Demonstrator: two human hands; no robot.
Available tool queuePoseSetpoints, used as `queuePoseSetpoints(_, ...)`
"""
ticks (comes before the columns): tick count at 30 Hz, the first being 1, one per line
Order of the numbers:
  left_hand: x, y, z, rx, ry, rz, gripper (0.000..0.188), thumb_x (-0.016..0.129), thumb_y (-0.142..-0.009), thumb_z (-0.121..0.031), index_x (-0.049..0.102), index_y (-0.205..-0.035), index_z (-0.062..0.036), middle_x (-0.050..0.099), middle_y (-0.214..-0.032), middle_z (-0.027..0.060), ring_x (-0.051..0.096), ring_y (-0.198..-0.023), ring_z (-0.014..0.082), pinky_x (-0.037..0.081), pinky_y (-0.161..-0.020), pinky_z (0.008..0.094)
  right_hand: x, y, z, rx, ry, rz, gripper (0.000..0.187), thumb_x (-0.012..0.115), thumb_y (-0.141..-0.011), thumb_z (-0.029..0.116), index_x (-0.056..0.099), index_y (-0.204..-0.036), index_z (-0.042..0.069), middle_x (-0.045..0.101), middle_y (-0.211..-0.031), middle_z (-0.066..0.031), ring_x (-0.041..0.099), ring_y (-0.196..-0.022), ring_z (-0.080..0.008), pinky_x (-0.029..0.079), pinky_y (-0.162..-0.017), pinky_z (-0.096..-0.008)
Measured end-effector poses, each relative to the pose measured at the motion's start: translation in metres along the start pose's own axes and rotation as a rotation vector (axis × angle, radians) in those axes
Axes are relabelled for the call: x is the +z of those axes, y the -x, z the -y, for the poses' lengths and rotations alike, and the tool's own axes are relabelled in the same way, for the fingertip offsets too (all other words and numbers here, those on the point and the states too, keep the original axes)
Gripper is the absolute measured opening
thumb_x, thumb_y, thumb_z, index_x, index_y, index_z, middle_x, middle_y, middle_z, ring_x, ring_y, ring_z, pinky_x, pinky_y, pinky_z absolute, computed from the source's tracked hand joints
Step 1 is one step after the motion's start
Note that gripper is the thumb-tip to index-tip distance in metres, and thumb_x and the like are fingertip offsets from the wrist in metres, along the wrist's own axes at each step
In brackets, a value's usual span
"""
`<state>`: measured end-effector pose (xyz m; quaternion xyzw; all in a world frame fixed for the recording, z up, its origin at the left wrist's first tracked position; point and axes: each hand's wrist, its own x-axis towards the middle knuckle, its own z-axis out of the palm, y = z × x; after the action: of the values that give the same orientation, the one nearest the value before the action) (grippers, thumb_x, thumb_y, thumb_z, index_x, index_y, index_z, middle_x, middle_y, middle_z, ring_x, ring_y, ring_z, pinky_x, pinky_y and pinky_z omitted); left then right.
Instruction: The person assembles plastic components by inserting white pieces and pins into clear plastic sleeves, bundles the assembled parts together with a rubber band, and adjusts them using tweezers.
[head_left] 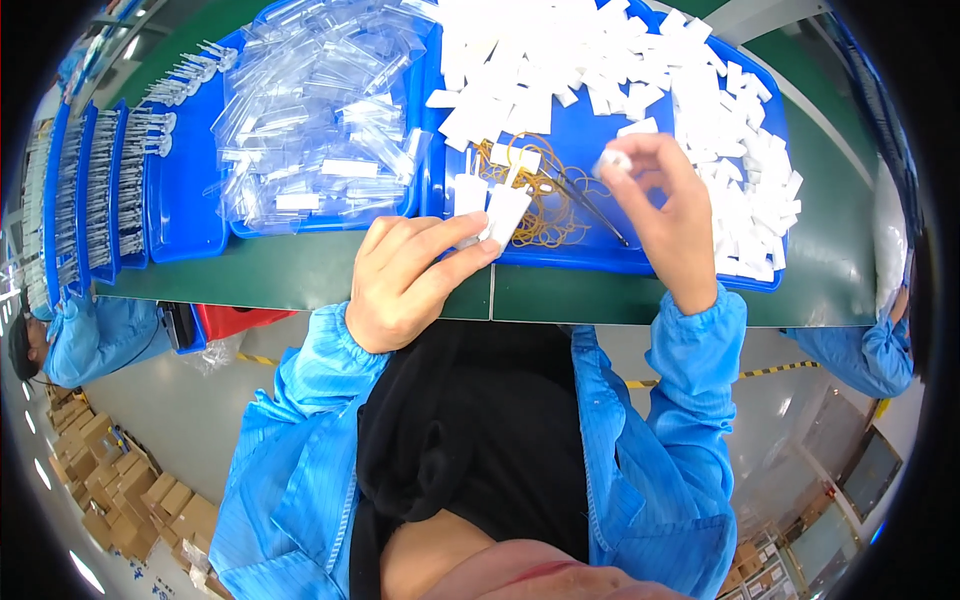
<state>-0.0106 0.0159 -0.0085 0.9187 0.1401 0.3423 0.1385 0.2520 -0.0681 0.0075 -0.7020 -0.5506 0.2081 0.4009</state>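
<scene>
Left hand (410,275) pinches a small stack of white cards (497,208) over the blue tray (590,255) on the green counter (300,275); long axis upright, tops pointing away. Right hand (672,215) pinches one white piece (612,160). Judged mid-bundling; next likely calls for a rubber band (545,215).

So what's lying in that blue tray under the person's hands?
The blue tray holds a heap of small white pieces and a tangle of tan rubber bands. The left hand and right hand each hold white pieces; whatever lies beneath the heap is hidden.
</scene>
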Motion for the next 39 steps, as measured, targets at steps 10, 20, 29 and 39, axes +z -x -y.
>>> queuePoseSetpoints(10,-0.001,-0.003,-0.006,0.057,0.029,0.045,0.037,0.074,-0.07,-0.009,0.071,-0.108,-0.0082,0.068,-0.113,0.0068,0.061,-0.082,0.0187,0.044,-0.065,0.03,0.048,0.004,0.033,0.274,-0.897,-0.003,0.025,0.066,-0.095,0.013,0.059,-0.116,0.002,0.068,-0.103,-0.0077,0.065,-0.095,-0.012,0.051,-0.086,-0.0263)
queuePoseSetpoints(20,0.007,0.006,0.001,-0.031,0.072,-0.062,0.036,0.074,-0.069,-0.002,0.069,-0.104,-0.0059,0.069,-0.111,0.0083,0.064,-0.085,0.0224,0.047,-0.069,0.0321,0.056,0.006,0.025,0.09,-0.796,0.16,0.02,0.07,-0.093,0.014,0.062,-0.106,0.001,0.068,-0.101,-0.0097,0.067,-0.096,-0.0151,0.053,-0.086,-0.0293)
queuePoseSetpoints(29,0.0,0.007,0.006,-0.031,0.082,-0.054,0.035,0.073,-0.068,0.004,0.064,-0.101,-0.0044,0.068,-0.115,0.0121,0.065,-0.085,0.0251,0.046,-0.068,0.0335,0.038,-0.006,0.019,0.049,-0.628,0.225,0.017,0.063,-0.096,0.013,0.07,-0.11,0.005,0.068,-0.109,-0.0079,0.066,-0.1,-0.0182,0.051,-0.089,-0.0308)
queuePoseSetpoints(39,0.001,0.009,0.006,-0.071,0.037,-0.024,0.03,0.068,-0.075,-0.004,0.064,-0.104,-0.0037,0.065,-0.122,0.0139,0.063,-0.089,0.0246,0.045,-0.071,0.033,0.055,0.0,0.025,-0.187,-0.193,0.072,0.015,0.067,-0.091,0.01,0.073,-0.105,0.01,0.07,-0.104,-0.008,0.061,-0.108,-0.0275,0.043,-0.096,-0.0381)
